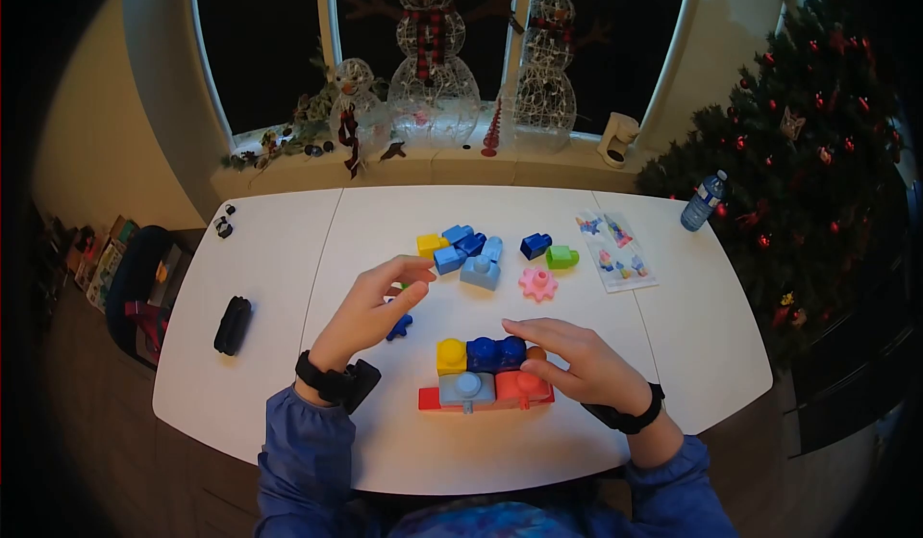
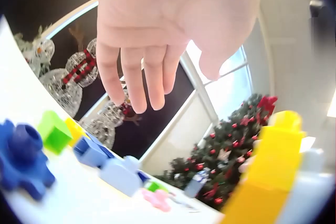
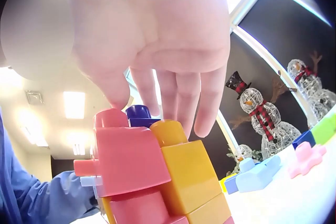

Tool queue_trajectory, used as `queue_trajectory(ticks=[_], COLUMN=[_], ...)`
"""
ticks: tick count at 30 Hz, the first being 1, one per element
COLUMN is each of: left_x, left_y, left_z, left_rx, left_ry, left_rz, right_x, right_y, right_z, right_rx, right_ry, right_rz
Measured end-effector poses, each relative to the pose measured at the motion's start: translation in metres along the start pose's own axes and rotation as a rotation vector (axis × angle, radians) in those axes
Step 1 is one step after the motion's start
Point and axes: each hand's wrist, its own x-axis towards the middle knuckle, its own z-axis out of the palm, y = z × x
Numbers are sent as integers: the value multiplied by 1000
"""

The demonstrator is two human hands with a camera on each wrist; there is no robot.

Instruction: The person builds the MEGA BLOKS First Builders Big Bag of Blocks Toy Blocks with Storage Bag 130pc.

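A built block structure stands near the table's front edge, with a yellow block [image 1: 452,356], a dark blue block [image 1: 496,353], a grey-blue block [image 1: 467,388] and a coral block [image 1: 522,388] on top. My right hand [image 1: 586,365] is at its right end, fingers extended over it; in the right wrist view the thumb of the hand [image 3: 152,29] is at the coral block [image 3: 128,155], contact unclear. My left hand [image 1: 370,312], fingers relaxed and holding nothing, hovers left of the structure, above a dark blue gear piece [image 1: 400,326] and a partly hidden green block [image 2: 54,132].
Behind the hands lie loose blue blocks [image 1: 449,259], a yellow block [image 1: 430,245], a green block [image 1: 561,257] and a pink gear [image 1: 537,284]. A picture sheet [image 1: 618,252] and a water bottle [image 1: 704,201] are at the right, a black case [image 1: 233,325] at the left.
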Motion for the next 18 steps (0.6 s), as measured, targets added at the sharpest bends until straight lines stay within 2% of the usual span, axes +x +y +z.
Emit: queue_trajectory(ticks=[1, 4, 7, 13, 18], left_x=[18, 70, 104, 132, 125], left_y=[-4, -52, -76, -94, -75], left_z=[-5, -12, -12, -3, -10], left_rx=[127, 498, 683, 982, 992], left_ry=[75, 205, 146, -50, -57], left_rz=[-31, 147, 206, 50, 89], right_x=[-3, -7, -8, -10, -9], right_y=[4, 7, 9, 12, 14], right_z=[1, 2, 3, 4, -2], right_rx=[-26, -78, -53, -33, -21], right_ry=[38, 94, 69, 49, 56], right_rz=[-46, -88, -28, 18, 6])
